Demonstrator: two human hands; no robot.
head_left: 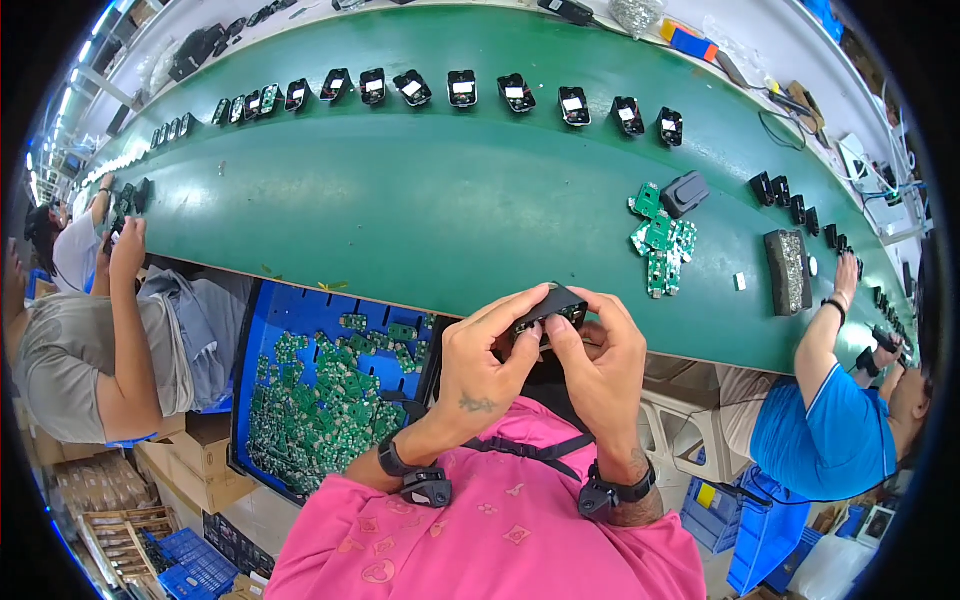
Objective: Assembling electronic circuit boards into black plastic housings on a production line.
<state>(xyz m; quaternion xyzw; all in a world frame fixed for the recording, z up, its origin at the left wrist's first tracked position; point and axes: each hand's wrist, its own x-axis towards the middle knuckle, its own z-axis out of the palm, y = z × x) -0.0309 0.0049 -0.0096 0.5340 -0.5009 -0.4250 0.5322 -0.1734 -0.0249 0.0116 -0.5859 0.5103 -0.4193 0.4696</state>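
Note:
Between both hands, just over the near edge of the green bench, is a black plastic housing [556, 305] with a green circuit board partly showing inside. My left hand [490, 352] grips its left side, the thumb pressing at the board. On the other side my right hand [598, 350] holds it, thumb also pressed in at the opening. The fingers behind the housing are partly hidden. Right of the hands, a small pile of green circuit boards [660, 240] lies on the bench, with a dark grey closed housing [685, 193] beside it.
A row of black housings [462, 88] runs along the far side of the green bench [400, 200]. Left of my lap stands a blue tray [300, 318] heaped with circuit boards. A grey-black block [788, 272] lies at right. Co-workers sit on both sides, one in a blue shirt [830, 440].

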